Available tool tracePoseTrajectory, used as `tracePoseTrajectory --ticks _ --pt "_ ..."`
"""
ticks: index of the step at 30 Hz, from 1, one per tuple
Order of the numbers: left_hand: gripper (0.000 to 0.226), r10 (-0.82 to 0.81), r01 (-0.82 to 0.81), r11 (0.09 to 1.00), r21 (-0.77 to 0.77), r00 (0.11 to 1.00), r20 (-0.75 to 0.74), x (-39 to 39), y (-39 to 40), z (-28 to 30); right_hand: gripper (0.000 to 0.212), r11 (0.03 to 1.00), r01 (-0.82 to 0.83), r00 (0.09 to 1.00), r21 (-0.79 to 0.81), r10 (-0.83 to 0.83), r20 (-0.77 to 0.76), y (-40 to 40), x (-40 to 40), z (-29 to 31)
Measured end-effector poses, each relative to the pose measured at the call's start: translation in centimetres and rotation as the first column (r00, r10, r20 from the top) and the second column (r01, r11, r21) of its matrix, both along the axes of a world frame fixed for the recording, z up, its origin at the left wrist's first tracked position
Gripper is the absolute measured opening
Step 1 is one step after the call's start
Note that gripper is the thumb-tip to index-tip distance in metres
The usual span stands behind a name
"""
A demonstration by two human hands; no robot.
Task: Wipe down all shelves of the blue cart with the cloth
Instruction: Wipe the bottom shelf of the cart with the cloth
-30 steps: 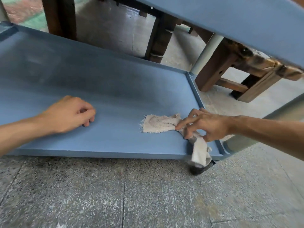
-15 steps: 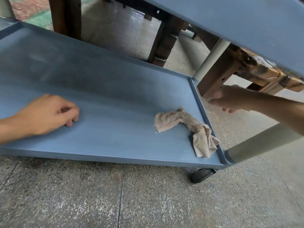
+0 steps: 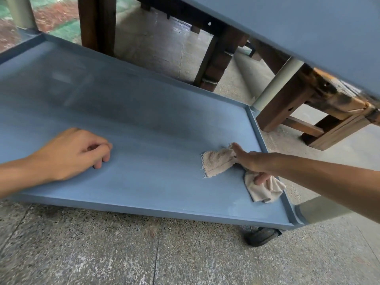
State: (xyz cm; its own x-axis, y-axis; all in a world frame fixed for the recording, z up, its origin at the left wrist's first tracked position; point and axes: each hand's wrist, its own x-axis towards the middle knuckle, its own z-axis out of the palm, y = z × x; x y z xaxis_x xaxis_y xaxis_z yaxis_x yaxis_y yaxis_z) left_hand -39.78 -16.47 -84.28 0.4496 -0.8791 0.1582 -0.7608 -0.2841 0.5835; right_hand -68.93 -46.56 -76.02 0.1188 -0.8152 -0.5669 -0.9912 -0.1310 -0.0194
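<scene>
Right hand (image 3: 249, 163) hides cloth (image 3: 218, 163) middle (partly).

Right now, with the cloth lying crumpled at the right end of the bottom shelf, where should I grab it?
Probably the bunched middle of the cloth, from above, where the right hand already lies. The frayed left flap is flat against the shelf, and the right end drapes against the rim.

A speckled grey stone floor (image 3: 102, 254) is spreading across the foreground, its thin tile seams showing. Beyond, a smoother concrete floor (image 3: 156, 48) is catching soft daylight and giving off a dull sheen. Dark wooden furniture legs (image 3: 96, 23) are standing on it, and a worn wooden bench frame (image 3: 320, 112) is sitting at right. Red and green flooring (image 3: 55, 19) is showing at upper left.
</scene>
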Motion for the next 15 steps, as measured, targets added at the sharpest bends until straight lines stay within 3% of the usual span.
tracePoseTrajectory --ticks 3,8,12,15 --pt "0.030 -0.008 0.007 1.000 -0.016 1.000 -0.021 0.0 0.3 0.6 0.107 0.976 -0.187 0.980 -0.111 0.178 -0.086 -1.3 1.4 -0.8" --pt "0.036 0.048 -0.051 0.996 -0.067 0.998 -0.049 0.0 1.1 1.0 0.090 0.941 -0.195 0.977 -0.276 0.160 -0.144 -3.8 4.7 -3.8" --pt "0.036 0.103 -0.124 0.981 -0.149 0.985 -0.141 -0.4 1.9 1.3 0.086 0.922 0.042 0.993 -0.386 0.004 0.116 -2.7 8.6 -6.7" --pt "0.040 0.119 -0.141 0.975 -0.171 0.984 -0.132 -0.8 2.7 1.6 0.078 0.856 0.116 0.954 -0.504 0.046 0.296 0.2 13.3 -8.2"
